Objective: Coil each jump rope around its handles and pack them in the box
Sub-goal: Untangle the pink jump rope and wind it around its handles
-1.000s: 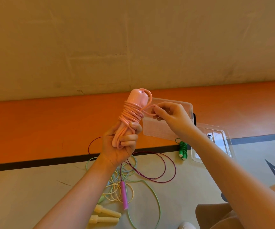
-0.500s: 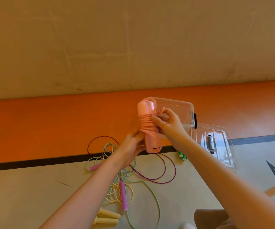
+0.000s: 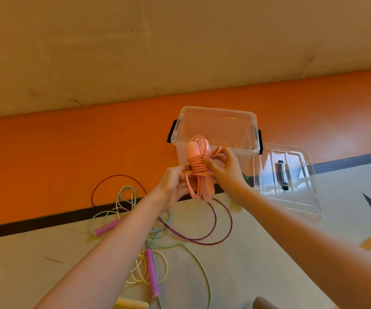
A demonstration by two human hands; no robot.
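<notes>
Sat over a pale floor (image 3: 258,259) crossed by a black line (image 3: 35,224), with a broad orange band (image 3: 57,152) beyond it and a scuffed beige wall (image 3: 180,41) above. Showed part of a dark painted mark and an orange curve on the floor at far right; no readable writing or brand anywhere.

Held the pink jump rope (image 3: 199,172), coiled around its two handles, up in front of the near wall of the clear box (image 3: 215,128). Left hand (image 3: 173,188) curled around the bundle's lower left side; right hand (image 3: 224,168) pinching a loop of pink cord at the bundle's upper right, thumb pressed on the coils. Hands close together, both on the same bundle.

Stood open on the orange band, that box, with black latches at both ends. Lay just to its right, the clear lid (image 3: 287,179), with a dark handle in its middle.

Sprawled loose on the floor below the hands: a dark purple rope (image 3: 222,233), a pale green rope (image 3: 126,197) with pink handles, and a yellow rope (image 3: 142,275). Peeked out between right wrist and lid, something green (image 3: 246,178).
</notes>
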